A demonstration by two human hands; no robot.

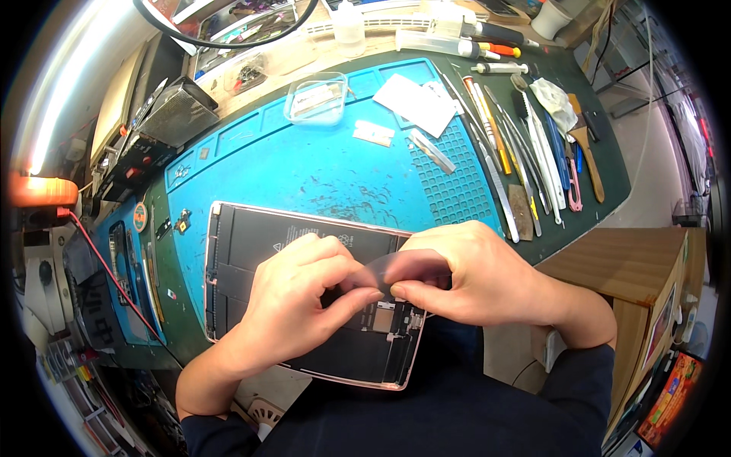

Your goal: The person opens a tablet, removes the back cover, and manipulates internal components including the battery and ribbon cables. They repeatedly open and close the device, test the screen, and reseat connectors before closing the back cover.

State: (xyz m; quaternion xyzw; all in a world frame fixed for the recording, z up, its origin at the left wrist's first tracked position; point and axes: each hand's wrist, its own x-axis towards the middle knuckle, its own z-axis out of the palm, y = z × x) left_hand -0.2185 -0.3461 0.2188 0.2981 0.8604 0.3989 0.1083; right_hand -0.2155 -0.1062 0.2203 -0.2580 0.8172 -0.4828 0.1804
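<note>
An opened tablet point(247, 244) with a thin pinkish rim lies tilted at the near edge of the blue mat, its black battery cells and circuit board showing. Above its right part, my left hand point(304, 289) and my right hand point(472, 278) meet with thumbs and fingers pinched. Between them bends a thin, dark, see-through strip point(377, 268), partly blurred; it looks like film or tape. My fingers cover much of it. Just below my fingertips sits a metal-shielded part of the circuit board point(382, 318).
The blue work mat point(304, 171) holds a clear plastic box point(316, 99), white paper sheets point(415, 103) and a small metal blade-like piece point(432, 152). Tweezers, brushes and picks point(525, 137) lie to the right. A wooden cabinet point(624, 263) stands beside my right arm.
</note>
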